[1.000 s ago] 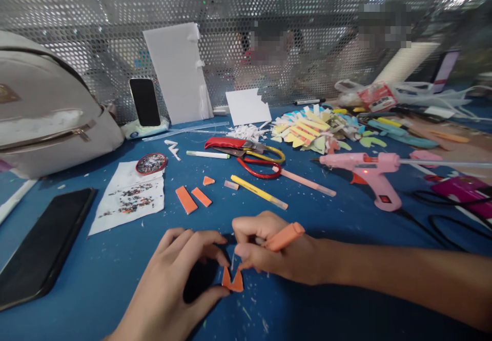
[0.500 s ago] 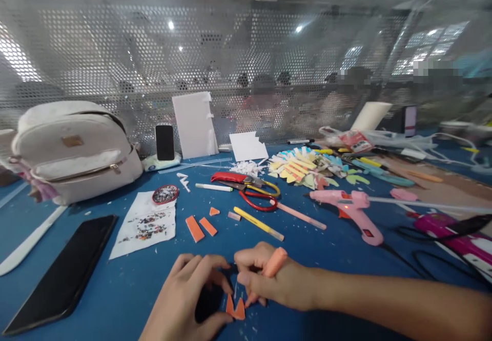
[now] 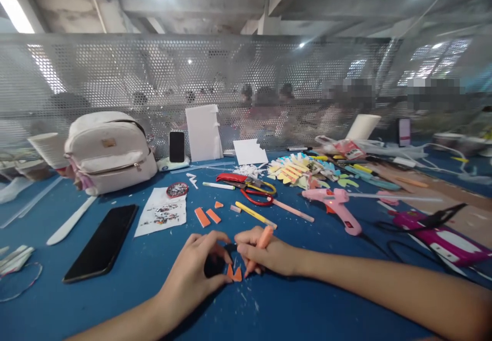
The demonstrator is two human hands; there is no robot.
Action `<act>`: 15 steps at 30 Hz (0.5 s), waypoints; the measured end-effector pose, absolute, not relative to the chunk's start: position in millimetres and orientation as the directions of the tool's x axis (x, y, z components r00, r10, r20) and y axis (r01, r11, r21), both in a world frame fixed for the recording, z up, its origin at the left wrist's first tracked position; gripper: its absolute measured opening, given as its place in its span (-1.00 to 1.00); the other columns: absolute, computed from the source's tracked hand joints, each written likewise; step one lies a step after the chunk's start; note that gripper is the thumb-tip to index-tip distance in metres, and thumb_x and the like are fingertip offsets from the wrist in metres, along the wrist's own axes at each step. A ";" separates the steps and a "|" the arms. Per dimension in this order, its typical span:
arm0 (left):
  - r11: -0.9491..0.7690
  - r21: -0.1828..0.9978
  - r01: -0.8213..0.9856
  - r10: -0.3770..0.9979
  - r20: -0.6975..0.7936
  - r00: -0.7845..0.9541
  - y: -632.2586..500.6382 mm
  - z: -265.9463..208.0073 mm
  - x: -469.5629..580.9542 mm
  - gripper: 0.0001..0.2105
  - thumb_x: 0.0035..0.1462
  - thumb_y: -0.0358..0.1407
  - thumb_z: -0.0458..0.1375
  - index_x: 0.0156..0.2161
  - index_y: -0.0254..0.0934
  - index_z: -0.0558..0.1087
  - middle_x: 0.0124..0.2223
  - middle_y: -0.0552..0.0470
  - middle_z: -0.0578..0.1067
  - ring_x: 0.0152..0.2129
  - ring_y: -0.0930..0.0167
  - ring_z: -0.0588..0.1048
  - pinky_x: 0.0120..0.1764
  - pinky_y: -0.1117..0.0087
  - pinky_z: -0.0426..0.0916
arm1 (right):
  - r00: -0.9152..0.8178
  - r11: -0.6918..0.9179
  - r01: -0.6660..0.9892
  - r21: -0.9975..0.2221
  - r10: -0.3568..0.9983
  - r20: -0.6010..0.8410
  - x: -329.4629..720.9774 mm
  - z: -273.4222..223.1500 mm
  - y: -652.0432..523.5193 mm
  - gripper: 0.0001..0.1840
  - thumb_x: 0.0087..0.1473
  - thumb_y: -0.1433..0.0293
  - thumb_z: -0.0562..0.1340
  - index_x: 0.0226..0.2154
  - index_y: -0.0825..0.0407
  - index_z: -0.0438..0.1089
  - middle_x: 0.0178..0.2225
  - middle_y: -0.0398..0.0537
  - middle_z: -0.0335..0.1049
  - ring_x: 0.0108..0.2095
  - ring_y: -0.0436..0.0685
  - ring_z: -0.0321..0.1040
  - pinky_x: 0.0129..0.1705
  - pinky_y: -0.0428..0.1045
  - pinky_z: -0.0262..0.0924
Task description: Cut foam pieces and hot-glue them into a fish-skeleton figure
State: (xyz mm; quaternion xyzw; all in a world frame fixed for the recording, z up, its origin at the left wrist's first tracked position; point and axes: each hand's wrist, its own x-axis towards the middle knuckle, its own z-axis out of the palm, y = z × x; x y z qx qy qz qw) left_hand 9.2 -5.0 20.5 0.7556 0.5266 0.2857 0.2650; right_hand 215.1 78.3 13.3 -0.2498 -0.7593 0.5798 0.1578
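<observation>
My right hand (image 3: 279, 255) is closed around an orange marker (image 3: 265, 237), its tip down at the table just right of a small orange cut-out (image 3: 237, 276). That piece has a notch between two points and lies flat on the blue tabletop. My left hand (image 3: 202, 261) is curled about its left side, the thumb tip holding its edge and the fingers arched beyond it. Farther off lie two orange strips (image 3: 202, 217) and a small orange scrap (image 3: 219, 204). A yellow marker (image 3: 255, 215) and a marker cap (image 3: 236, 208) rest nearby.
Scissors (image 3: 258, 197) and a red-handled cutter (image 3: 231, 178) lie ahead. To the right are a pink glue gun (image 3: 336, 205) and cut paper pieces (image 3: 294, 169). A black phone (image 3: 102, 243), paper with glitter (image 3: 163, 213) and a white backpack (image 3: 111, 159) occupy the left.
The view has tilted up and pulled back, showing more ceiling and more of the left side. Both hands keep nearly the same hold beside the orange cut-out.
</observation>
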 end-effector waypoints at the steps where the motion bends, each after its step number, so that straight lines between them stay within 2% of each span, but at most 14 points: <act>1: -0.298 0.707 0.642 0.949 0.146 0.280 -4.3 19.7 9.1 -0.50 0.00 -0.54 0.37 -0.01 -0.13 0.34 -0.21 0.23 0.63 -0.16 0.34 0.48 -0.02 0.27 0.24 | -0.826 0.201 0.192 -0.961 0.562 -0.047 215.2 12.9 78.4 -0.35 0.13 -0.23 0.14 -0.47 0.03 0.21 -0.58 -0.21 0.33 -0.64 -0.08 0.21 -0.61 -0.18 0.11; 10: -0.247 0.756 0.607 0.959 0.101 0.265 -0.7 12.3 7.0 -0.49 -0.02 -0.49 0.42 -0.01 -0.11 0.35 -0.22 0.21 0.61 -0.15 0.31 0.44 -0.03 0.28 0.25 | -0.833 0.203 0.182 -0.962 0.551 -0.042 216.9 8.9 81.1 -0.35 0.07 -0.23 0.20 -0.48 0.02 0.18 -0.58 -0.22 0.29 -0.59 -0.04 0.29 -0.58 -0.18 0.13; 15: -0.247 0.768 0.590 0.957 0.099 0.272 -0.5 11.0 6.4 -0.45 -0.05 -0.55 0.40 0.00 -0.10 0.35 -0.21 0.24 0.62 -0.14 0.33 0.42 0.00 0.30 0.23 | -0.840 0.207 0.194 -0.959 0.540 -0.053 216.7 9.9 81.1 -0.34 0.09 -0.25 0.16 -0.50 0.02 0.18 -0.61 -0.22 0.26 -0.61 -0.03 0.29 -0.62 -0.18 0.09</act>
